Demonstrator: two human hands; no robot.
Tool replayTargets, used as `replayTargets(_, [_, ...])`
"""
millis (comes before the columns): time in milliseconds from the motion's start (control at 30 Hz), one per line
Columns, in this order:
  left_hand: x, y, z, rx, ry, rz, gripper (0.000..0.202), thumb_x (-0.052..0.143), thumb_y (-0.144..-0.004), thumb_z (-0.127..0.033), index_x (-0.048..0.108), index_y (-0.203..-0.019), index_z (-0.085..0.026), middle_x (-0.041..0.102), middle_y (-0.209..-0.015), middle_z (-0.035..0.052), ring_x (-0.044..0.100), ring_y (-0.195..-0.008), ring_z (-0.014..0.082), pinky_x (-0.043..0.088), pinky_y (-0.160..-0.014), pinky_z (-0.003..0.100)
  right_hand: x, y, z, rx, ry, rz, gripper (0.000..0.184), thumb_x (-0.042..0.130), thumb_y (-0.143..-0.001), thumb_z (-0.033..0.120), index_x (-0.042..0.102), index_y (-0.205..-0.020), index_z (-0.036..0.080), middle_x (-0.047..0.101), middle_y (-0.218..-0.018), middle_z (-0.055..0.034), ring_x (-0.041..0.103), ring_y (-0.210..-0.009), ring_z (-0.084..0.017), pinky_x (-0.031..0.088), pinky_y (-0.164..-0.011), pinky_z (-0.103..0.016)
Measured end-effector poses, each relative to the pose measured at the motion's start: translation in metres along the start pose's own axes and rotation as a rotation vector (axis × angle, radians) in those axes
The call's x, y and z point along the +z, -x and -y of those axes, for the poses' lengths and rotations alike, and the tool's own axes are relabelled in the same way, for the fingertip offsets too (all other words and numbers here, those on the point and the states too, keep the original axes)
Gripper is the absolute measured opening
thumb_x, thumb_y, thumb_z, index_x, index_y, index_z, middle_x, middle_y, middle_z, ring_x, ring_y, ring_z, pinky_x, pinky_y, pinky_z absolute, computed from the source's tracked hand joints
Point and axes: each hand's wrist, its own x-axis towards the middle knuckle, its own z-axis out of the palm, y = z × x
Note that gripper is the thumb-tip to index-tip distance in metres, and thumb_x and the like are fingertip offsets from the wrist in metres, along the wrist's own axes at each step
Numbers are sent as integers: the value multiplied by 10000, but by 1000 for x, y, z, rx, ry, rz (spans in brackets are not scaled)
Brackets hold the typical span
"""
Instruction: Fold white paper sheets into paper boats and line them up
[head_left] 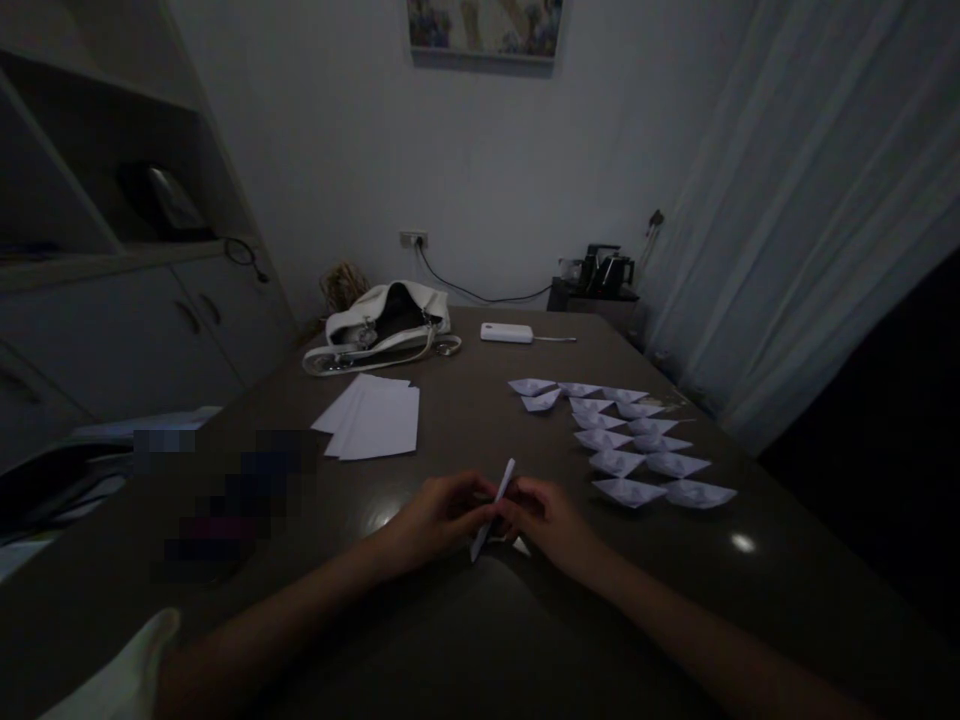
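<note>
Between my two hands, just over the near middle of the table, is a folded piece of white paper (pixel 505 478), seen nearly edge-on and tilted. My left hand (pixel 442 515) pinches it from the left, with thumb and fingers closed on it. From the right, my right hand (pixel 546 515) grips the same paper, its fingers curled. The fingers hide the middle of the fold. A small white corner (pixel 521 546) shows below my right hand. To the right stand several folded paper boats (pixel 628 492) in rough rows.
A fanned stack of white paper sheets (pixel 380 420) lies left of centre on the dark table (pixel 465 640). Behind it sits a white handbag (pixel 390 320). A white power bank (pixel 506 333) with a strap lies at the far side. A kettle (pixel 613 273) stands beyond the table.
</note>
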Motion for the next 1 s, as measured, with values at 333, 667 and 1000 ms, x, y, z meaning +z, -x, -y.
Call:
replayTargets(333, [6, 2, 1, 59, 48, -86, 177, 559, -870, -302, 567, -955, -146, 657, -958, 60, 639, -894, 182, 516, -818, 328, 1, 7, 9, -83, 38, -37, 280, 576, -850, 422, 603, -894, 147, 638, -799, -38, 637, -690, -158, 534, -580, -263])
replayTargets(667, [13, 8, -4, 124, -211, -257, 148, 584, -801, -216, 566, -936, -159, 604, -971, 66, 617, -903, 192, 529, -826, 335, 11, 14, 15, -87, 64, -93, 171, 563, -857, 317, 502, -952, 188, 637, -910, -46, 649, -734, -155, 548, -573, -247])
replayTargets(1000, [14, 7, -6, 44, -38, -300, 149, 566, -829, -277, 561, -912, -153, 638, -924, 70, 656, -861, 204, 550, -773, 340, 10, 13, 18, -85, 28, -141, 170, 570, -812, 227, 446, -927, 216, 611, -855, -6, 619, -657, -140, 535, -520, -242])
